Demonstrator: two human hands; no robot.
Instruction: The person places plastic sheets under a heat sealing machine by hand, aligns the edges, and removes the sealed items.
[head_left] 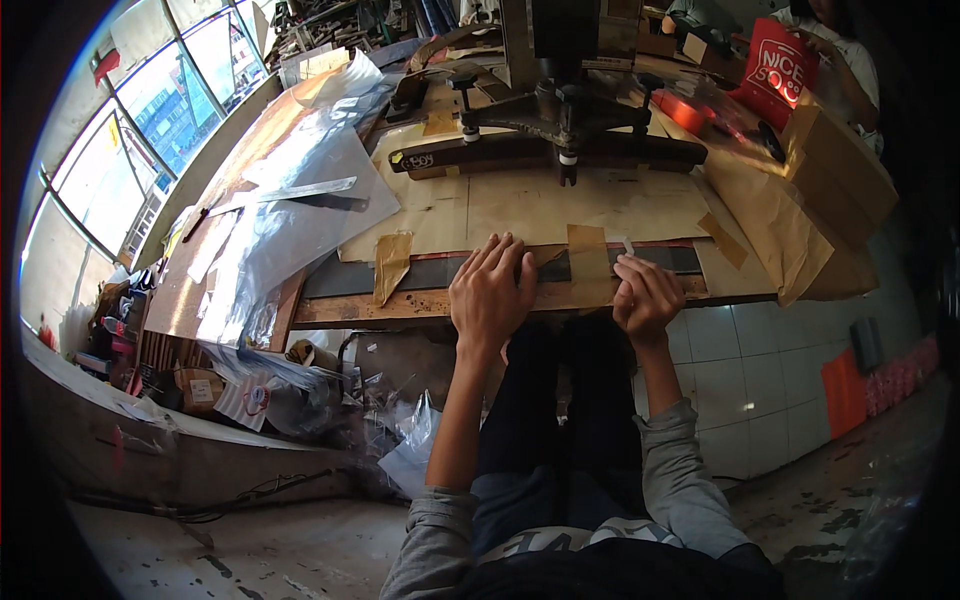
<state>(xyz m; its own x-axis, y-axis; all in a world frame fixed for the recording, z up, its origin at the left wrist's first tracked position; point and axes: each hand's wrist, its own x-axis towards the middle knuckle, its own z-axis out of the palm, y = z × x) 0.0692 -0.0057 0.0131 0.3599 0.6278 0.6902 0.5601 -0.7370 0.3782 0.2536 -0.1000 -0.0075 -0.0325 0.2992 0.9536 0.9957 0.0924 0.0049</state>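
My left hand (490, 288) lies with outstretched fingers on the front edge of a tan sheet (520, 212) that covers the worktable. My right hand (648, 295) is closed in a pinch at the same edge, to the right. A small whitish piece (628, 245) sticks up at its fingertips; its kind is too small to tell. Between my hands a strip of brown tape (588, 262) runs over the edge. Beyond them a machine's long dark bar (550, 155) stands across the sheet, apart from both hands.
Clear plastic sheets (320, 215) and a metal ruler (290, 192) lie on the left. At the right are brown paper (770, 225), an orange-red tape roll (680, 110) and another person holding a red bag (775, 68). Plastic scraps (412, 440) lie below the table.
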